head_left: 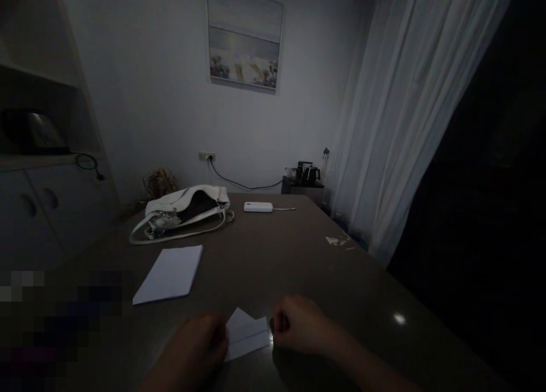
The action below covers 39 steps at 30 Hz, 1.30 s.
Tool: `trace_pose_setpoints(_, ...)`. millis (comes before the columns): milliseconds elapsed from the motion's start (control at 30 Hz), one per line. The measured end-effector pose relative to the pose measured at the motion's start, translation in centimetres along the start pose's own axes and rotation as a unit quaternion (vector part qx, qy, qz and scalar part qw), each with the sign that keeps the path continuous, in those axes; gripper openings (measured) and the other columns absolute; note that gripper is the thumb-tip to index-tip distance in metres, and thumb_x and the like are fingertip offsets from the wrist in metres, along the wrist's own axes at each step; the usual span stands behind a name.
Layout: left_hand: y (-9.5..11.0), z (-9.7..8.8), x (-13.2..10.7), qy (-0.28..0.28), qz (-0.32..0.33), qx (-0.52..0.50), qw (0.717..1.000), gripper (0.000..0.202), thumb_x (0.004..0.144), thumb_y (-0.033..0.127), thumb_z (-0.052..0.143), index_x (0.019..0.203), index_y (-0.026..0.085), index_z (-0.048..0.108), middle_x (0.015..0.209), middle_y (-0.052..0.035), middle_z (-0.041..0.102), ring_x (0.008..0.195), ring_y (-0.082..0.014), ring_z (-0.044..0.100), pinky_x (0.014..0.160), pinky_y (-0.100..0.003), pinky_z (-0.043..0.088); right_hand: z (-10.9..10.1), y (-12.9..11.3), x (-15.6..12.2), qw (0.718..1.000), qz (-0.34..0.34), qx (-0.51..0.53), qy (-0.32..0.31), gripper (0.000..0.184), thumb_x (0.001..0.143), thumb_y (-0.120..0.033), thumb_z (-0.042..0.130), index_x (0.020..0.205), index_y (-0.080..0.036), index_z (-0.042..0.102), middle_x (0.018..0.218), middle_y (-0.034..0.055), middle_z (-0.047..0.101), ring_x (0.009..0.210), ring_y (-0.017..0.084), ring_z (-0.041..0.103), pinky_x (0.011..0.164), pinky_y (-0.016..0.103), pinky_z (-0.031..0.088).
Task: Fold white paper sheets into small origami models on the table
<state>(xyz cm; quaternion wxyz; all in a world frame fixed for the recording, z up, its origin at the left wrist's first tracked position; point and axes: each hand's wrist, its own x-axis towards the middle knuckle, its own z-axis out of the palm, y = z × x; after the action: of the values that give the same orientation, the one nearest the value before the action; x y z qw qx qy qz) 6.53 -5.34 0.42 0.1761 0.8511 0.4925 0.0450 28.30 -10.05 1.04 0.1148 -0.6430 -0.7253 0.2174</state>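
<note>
A folded piece of white paper (247,336) lies low in the middle of the view, over the dark table. It has a pointed flap at the top and a crease running across it. The fingers of my left hand (198,343) are closed on its left end, covering that part. At the right end, my right hand (301,325) is curled with its fingers closed, right beside the paper's edge. Whether those fingers pinch the paper is too dim to tell. A stack of white paper sheets (170,273) rests on the table beyond my left hand.
Farther back on the table (273,255) are a white handbag (187,201) with its strap looped forward and a white device (258,207) with a short cable. Light patches (336,240) mark the table's right side. A pale curtain (384,124) hangs at the right.
</note>
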Motion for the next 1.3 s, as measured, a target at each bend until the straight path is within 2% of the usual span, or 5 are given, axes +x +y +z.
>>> trace_pose_setpoints(233, -0.4, 0.9, 0.4, 0.018, 0.025, -0.053, 0.998, 0.013, 0.075, 0.018, 0.047, 0.073, 0.016, 0.059, 0.074, -0.005, 0.064, 0.067, -0.017, 0.058, 0.058, -0.024, 0.036, 0.7, -1.1, 0.1, 0.989, -0.077, 0.082, 0.093, 0.007, 0.075, -0.018, 0.054, 0.078, -0.017, 0.06, 0.068, -0.0007, 0.063, 0.059, 0.008, 0.055, 0.052, 0.017, 0.035)
trace_pose_setpoints(333, 0.0, 1.1, 0.5, 0.028, 0.043, -0.071, 0.996, 0.012, 0.075, 0.016, 0.047, 0.072, 0.016, 0.058, 0.074, -0.0048, 0.063, 0.068, -0.0163, 0.057, 0.06, -0.024, 0.037, 1.7, -2.0, 0.0, 0.981, -0.154, 0.04, 0.113, 0.009, 0.08, -0.019, 0.052, 0.083, -0.019, 0.06, 0.077, 0.0002, 0.062, 0.068, 0.01, 0.055, 0.061, 0.019, 0.037)
trace_pose_setpoints(433, 0.3, 1.4, 0.5, 0.047, 0.063, -0.074, 0.994, 0.012, 0.077, 0.016, 0.046, 0.074, 0.016, 0.058, 0.077, -0.0054, 0.063, 0.072, -0.0168, 0.056, 0.064, -0.025, 0.038, 2.6, -2.4, -0.1, 0.977, -0.195, 0.001, 0.092, 0.009, 0.081, -0.019, 0.051, 0.084, -0.019, 0.059, 0.086, 0.0014, 0.061, 0.075, 0.012, 0.055, 0.065, 0.02, 0.038)
trace_pose_setpoints(600, 0.4, 1.5, 0.4, 0.065, 0.075, -0.053, 0.994, 0.012, 0.076, 0.017, 0.046, 0.072, 0.016, 0.058, 0.078, -0.0049, 0.063, 0.074, -0.0179, 0.056, 0.067, -0.028, 0.037, 3.1, -2.3, 0.0, 0.981, -0.17, -0.008, 0.092, 0.006, 0.079, -0.018, 0.051, 0.081, -0.018, 0.057, 0.087, 0.0018, 0.059, 0.075, 0.012, 0.054, 0.064, 0.021, 0.037)
trace_pose_setpoints(1300, 0.9, -0.3, -0.4, 0.044, -0.019, 0.02, 0.999, 0.016, 0.071, 0.024, 0.044, 0.07, 0.018, 0.059, 0.077, -0.0059, 0.068, 0.078, -0.0231, 0.061, 0.073, -0.035, 0.033, 3.7, -2.0, 0.4, 0.984, -0.148, 0.018, 0.101, 0.005, 0.073, -0.018, 0.056, 0.075, -0.017, 0.06, 0.082, 0.0016, 0.059, 0.072, 0.012, 0.054, 0.061, 0.021, 0.035)
